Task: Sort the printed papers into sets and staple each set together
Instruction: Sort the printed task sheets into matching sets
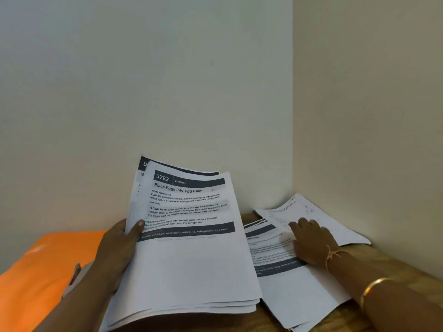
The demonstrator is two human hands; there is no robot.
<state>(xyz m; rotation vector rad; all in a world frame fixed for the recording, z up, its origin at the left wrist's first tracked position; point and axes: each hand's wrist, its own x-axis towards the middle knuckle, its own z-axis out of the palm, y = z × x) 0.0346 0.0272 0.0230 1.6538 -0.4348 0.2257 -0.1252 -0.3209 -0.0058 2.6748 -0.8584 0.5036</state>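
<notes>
My left hand [119, 248] grips the left edge of a stack of printed papers [189, 259], thumb on the top sheet, and holds it tilted up above the table. The top sheet reads "3782 Kitchen, Place Eggs into Egg Rack". My right hand [309, 240] rests with its fingers flat on a printed sheet [294, 291] that lies on the wooden table [388, 262] to the right. A further pile of papers [335, 226] lies behind that hand in the corner. No stapler is in view.
Two pale walls meet in a corner right behind the table. An orange surface [40, 271] lies at the lower left, with a grey object [76, 279] partly hidden behind my left forearm.
</notes>
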